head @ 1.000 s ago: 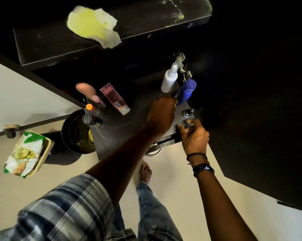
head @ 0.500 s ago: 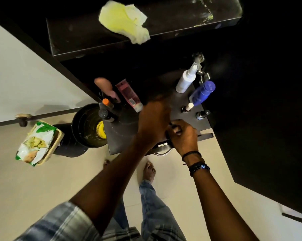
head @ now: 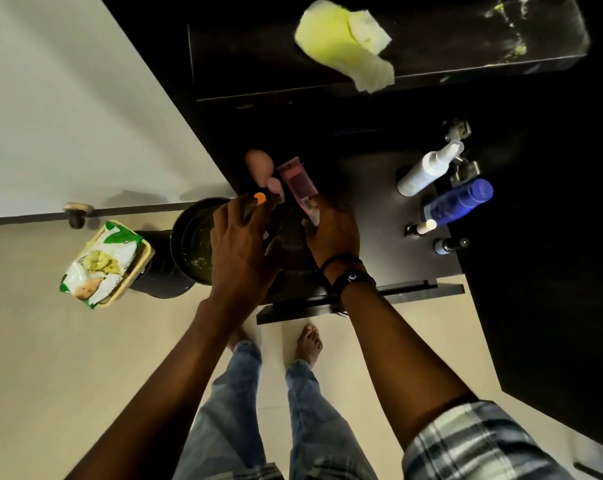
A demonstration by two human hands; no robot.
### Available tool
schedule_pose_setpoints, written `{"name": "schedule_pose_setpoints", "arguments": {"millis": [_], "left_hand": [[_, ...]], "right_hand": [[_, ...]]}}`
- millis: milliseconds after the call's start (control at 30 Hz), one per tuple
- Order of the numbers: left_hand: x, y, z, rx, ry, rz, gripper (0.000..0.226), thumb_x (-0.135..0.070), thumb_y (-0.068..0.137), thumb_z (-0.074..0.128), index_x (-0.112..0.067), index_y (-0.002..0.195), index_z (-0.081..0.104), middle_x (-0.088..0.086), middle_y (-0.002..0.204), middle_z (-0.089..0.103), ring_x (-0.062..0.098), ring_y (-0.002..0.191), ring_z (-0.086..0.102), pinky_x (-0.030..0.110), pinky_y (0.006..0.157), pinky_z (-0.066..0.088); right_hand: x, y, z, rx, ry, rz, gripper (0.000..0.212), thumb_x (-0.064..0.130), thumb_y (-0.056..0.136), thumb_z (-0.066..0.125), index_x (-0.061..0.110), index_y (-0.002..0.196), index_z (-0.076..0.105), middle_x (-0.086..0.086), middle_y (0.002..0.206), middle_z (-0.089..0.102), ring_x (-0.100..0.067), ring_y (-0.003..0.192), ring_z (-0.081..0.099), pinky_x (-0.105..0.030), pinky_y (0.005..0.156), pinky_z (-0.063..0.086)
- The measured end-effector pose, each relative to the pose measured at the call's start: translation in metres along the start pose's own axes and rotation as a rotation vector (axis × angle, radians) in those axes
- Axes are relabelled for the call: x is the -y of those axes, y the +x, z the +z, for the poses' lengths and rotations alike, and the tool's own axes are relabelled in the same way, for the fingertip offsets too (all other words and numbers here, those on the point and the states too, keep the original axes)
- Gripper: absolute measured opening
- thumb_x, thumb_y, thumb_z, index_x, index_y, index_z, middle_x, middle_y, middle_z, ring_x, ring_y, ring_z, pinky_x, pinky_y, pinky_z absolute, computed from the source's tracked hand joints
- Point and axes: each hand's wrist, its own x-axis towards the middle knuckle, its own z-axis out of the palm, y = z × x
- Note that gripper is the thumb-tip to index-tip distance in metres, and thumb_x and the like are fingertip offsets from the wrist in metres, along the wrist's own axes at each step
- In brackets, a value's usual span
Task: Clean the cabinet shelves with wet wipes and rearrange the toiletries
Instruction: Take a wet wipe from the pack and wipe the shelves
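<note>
Yellow, that wipe (head: 345, 43), crumpled on the upper shelf (head: 258, 64) at twelve o'clock with nobody touching it, so we reckon the wiping up there is done or parked. On the lower shelf (head: 369, 202) we're into the sorting: white spray bottle (head: 428, 169), blue bottle (head: 457, 202) and two small bottles (head: 447, 244) stand grouped between two and three o'clock, looking placed. Dead centre, the right grip (head: 333, 230) has its fingers curled round the cap end of the pink tube (head: 298, 183). The left grip (head: 239, 247) reaches over the orange-capped bottle (head: 259, 197) at eleven; whether it has closed on it, we cannot tell. A peach bottle (head: 260, 164) waits just behind. The wipes pack (head: 101, 265) sits at nine o'clock. Left to do, we judge: this centre cluster, and clearing that wipe.
</note>
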Motion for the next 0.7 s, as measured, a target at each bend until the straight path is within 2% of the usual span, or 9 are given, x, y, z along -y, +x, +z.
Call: {"name": "schedule_pose_setpoints", "arguments": {"millis": [167,300,500,600,700], "left_hand": [[0.011,0.002,0.001,-0.018,-0.054,0.003,0.057,-0.028,0.081,0.069,-0.019,0.133,0.048,0.014,0.139,0.041,0.034,0.127,0.033,0.045,0.098,0.039],[0.011,0.004,0.001,-0.02,-0.078,-0.005,0.056,-0.025,0.082,0.069,-0.018,0.134,0.047,0.014,0.14,0.04,0.033,0.129,0.031,0.045,0.1,0.038],[0.011,0.005,0.002,-0.023,-0.137,-0.015,0.06,-0.024,0.083,0.067,-0.014,0.136,0.043,0.014,0.14,0.039,0.032,0.128,0.032,0.041,0.099,0.037],[0.014,0.005,0.003,-0.034,-0.156,-0.001,0.06,-0.026,0.083,0.066,-0.011,0.136,0.041,0.017,0.137,0.041,0.034,0.126,0.036,0.041,0.098,0.038],[0.017,0.005,0.005,-0.032,-0.16,-0.037,0.062,-0.027,0.084,0.066,-0.008,0.137,0.038,0.017,0.137,0.041,0.033,0.125,0.036,0.035,0.099,0.032]], "right_hand": [[-0.009,0.005,-0.015,-0.083,-0.006,0.055,0.034,0.019,0.088,0.06,0.01,0.121,0.057,-0.015,0.117,0.06,-0.031,0.106,0.058,-0.033,0.085,0.048],[-0.03,0.011,-0.039,-0.241,-0.04,0.171,0.029,0.014,0.086,0.059,0.006,0.114,0.059,-0.021,0.106,0.06,-0.038,0.099,0.057,-0.037,0.081,0.046],[-0.044,0.026,-0.048,-0.325,-0.056,0.276,0.02,0.008,0.087,0.057,0.003,0.106,0.058,-0.021,0.107,0.063,-0.037,0.103,0.058,-0.04,0.088,0.047],[-0.048,0.031,-0.05,-0.357,-0.03,0.288,0.017,0.007,0.088,0.056,0.002,0.104,0.059,-0.021,0.106,0.063,-0.038,0.101,0.059,-0.041,0.088,0.05],[-0.047,0.03,-0.051,-0.342,-0.028,0.267,0.019,0.009,0.088,0.057,0.002,0.104,0.061,-0.02,0.105,0.063,-0.038,0.099,0.06,-0.042,0.086,0.051]]}}
